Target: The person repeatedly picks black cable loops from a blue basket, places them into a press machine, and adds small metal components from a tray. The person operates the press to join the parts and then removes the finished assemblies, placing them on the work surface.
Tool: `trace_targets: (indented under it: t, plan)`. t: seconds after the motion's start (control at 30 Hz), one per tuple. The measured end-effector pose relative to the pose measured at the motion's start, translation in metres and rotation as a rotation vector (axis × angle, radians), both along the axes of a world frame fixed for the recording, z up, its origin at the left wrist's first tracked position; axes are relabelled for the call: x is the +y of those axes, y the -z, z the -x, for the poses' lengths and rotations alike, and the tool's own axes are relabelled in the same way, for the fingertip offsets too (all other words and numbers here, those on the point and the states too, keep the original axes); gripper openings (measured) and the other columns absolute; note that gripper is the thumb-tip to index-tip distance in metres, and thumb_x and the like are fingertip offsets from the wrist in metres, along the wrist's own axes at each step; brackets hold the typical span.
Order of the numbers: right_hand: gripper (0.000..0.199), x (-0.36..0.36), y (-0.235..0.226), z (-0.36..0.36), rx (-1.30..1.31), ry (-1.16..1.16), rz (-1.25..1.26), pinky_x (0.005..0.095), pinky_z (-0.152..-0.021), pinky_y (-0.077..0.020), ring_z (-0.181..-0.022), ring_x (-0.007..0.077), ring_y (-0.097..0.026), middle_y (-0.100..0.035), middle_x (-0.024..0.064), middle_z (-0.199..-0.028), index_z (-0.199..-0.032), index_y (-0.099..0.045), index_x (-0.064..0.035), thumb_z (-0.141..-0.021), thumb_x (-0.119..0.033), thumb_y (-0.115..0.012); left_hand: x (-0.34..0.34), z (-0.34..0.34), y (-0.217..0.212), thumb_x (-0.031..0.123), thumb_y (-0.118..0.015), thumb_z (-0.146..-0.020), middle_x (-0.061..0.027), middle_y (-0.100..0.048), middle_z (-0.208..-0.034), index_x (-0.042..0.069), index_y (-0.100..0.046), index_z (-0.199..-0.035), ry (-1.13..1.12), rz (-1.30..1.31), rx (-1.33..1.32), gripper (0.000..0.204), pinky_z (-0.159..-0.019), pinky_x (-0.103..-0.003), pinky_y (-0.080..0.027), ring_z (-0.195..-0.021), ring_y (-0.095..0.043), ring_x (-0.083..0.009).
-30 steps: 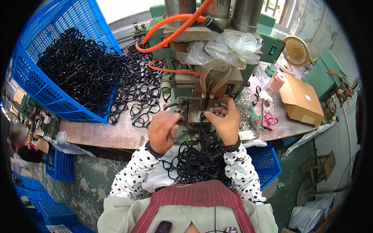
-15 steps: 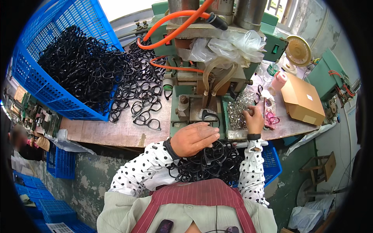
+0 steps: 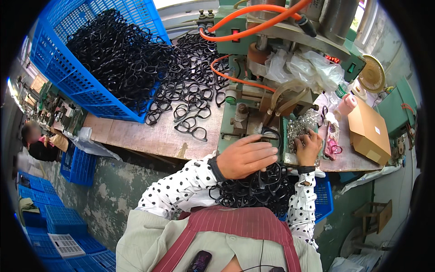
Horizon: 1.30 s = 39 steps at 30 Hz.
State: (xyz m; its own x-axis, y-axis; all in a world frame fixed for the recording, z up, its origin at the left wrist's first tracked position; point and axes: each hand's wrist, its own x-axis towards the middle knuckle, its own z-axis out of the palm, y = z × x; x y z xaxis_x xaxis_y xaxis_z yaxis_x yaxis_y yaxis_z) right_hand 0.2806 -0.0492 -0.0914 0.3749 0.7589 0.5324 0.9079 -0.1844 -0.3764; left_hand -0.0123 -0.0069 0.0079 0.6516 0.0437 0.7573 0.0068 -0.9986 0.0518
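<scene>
Looking straight down at a workbench with a green press machine bolted at the front edge. Left hand is palm-down with the fingers held together and slightly curled, hovering over a heap of black eyeglass frames that sits in the person's lap, and it looks like one frame is hooked under the fingertips, though I can't really tell how firmly it's gripped. Right hand is further forward, fingers bunched and dipped into a tray of small silvery metal parts just right of the machine; what it's pinching is too tiny to make out. One black frame lies on the machine's bed between the two hands. More frames spill from a tipped blue crate across the bench on the left. A cardboard box sits off to the right, and orange hoses loop over the top of the machine.
</scene>
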Motion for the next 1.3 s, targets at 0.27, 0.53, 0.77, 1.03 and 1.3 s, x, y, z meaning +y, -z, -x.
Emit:
trace_targets:
  t: [0.27,0.53,0.77,1.03,1.3]
  plan:
    - [0.006,-0.004,0.006,-0.004,0.187,0.048,-0.237,0.0417,-0.079,-0.0444,-0.088,0.0335,-0.058,-0.065,0.0114,-0.091,-0.090,-0.063,-0.0060,-0.087,-0.011,-0.064,0.039,0.095,0.073,0.024,-0.067,-0.089,-0.0147,-0.065,-0.068,0.005,-0.065,-0.095,-0.899,0.619,-0.005,0.020,-0.054,-0.040,-0.049,-0.060,-0.065,-0.0318]
    - [0.008,-0.004,-0.002,0.007,0.248,0.035,-0.198,0.0418,-0.064,-0.0498,-0.071,0.0334,-0.066,-0.068,0.0124,-0.080,-0.096,-0.063,-0.0067,-0.090,-0.011,-0.062,0.089,0.159,0.135,0.043,-0.066,-0.087,-0.0253,-0.067,-0.084,0.001,-0.055,-0.103,-1.238,0.897,0.244,0.046,-0.072,-0.046,-0.051,-0.083,-0.065,-0.0432]
    - [0.010,0.003,-0.016,0.017,0.412,-0.043,-0.187,0.0389,-0.062,-0.0513,-0.071,0.0318,-0.068,-0.068,0.0132,-0.080,-0.097,-0.063,-0.0079,-0.087,-0.006,-0.062,0.103,0.145,0.138,0.035,-0.066,-0.087,-0.0164,-0.065,-0.071,0.004,-0.057,-0.080,-1.152,0.796,0.108,0.033,-0.064,-0.043,-0.049,-0.068,-0.063,-0.0357]
    - [0.018,-0.003,-0.101,0.072,0.825,-0.384,-0.150,0.0247,-0.064,-0.0460,-0.070,0.0108,-0.059,-0.070,0.0065,-0.084,-0.095,-0.074,-0.0037,-0.078,-0.003,-0.068,0.112,0.145,0.112,0.012,-0.056,-0.088,-0.0218,-0.066,-0.078,0.006,-0.045,-0.125,-1.175,0.784,-0.028,0.039,-0.067,-0.051,-0.048,-0.072,-0.062,-0.0449]
    - [0.034,0.007,-0.114,0.108,1.021,-0.411,-0.175,0.0244,-0.065,-0.0467,-0.076,0.0127,-0.065,-0.069,0.0079,-0.089,-0.106,-0.061,0.0027,-0.075,-0.006,-0.073,0.078,0.099,0.050,0.013,-0.059,-0.094,-0.0125,-0.065,-0.080,0.003,-0.058,-0.115,-0.893,0.551,-0.366,0.024,-0.059,-0.034,-0.049,-0.065,-0.064,-0.0242]
